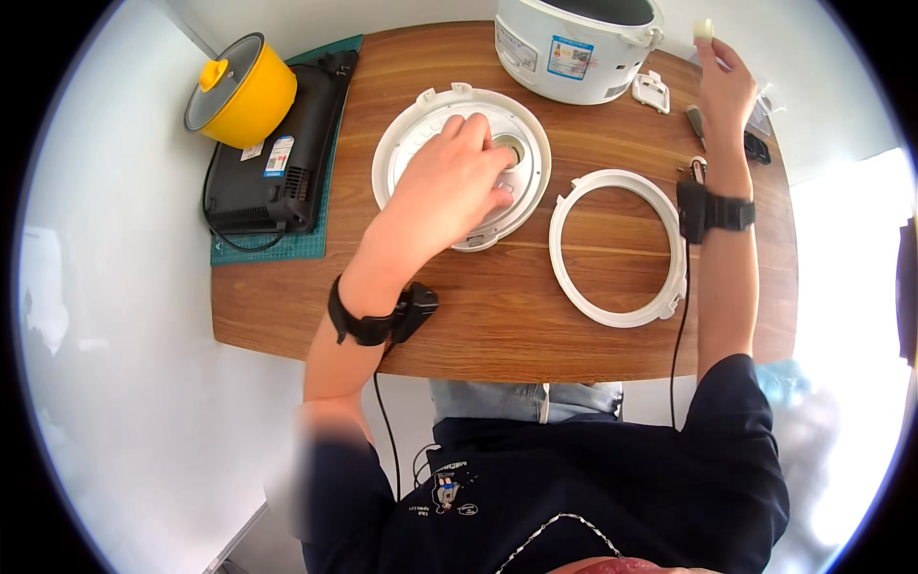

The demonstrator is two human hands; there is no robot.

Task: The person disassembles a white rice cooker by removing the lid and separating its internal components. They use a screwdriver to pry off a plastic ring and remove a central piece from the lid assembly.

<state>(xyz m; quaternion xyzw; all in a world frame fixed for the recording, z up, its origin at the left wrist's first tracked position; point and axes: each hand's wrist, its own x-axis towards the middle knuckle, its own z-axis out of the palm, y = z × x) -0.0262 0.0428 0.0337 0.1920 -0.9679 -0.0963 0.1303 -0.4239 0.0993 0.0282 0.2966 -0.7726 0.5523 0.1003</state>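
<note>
A round white rice cooker lid [397, 143] lies on the wooden table with its ribbed face up. My left hand [454, 177] reaches over its middle, fingers bent down onto it and thumb apart from the forefinger; what the fingertips press on is partly hidden. Beside the forefinger a small round fitting [513, 151] shows in the lid. At the far right my right hand [727, 84] is raised, pinching a small cream-coloured piece [704, 31] at its fingertips. Between my arms a white plastic ring [564, 258] with tabs lies flat.
The white rice cooker body [535, 62] stands open at the back, a small white frame-shaped part [651, 92] beside it. On the left a yellow pot [251, 100] sits on a black appliance [258, 196], over a green mat [311, 247]. A dark tool [695, 122] lies near my right wrist.
</note>
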